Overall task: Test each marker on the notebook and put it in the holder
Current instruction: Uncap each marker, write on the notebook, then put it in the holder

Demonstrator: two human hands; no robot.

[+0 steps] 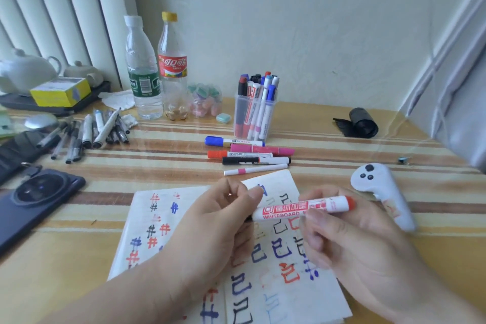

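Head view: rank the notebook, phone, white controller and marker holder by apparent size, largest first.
1. notebook, clearly largest, though partly covered.
2. phone, cut off by the left edge.
3. white controller and marker holder look about alike. The holder stands farther from the camera, so I won't rank them.

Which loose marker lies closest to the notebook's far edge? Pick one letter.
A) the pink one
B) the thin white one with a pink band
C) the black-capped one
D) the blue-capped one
B: the thin white marker with a pink band lies just beyond the notebook's far edge, while the other loose markers lie farther back toward the holder.
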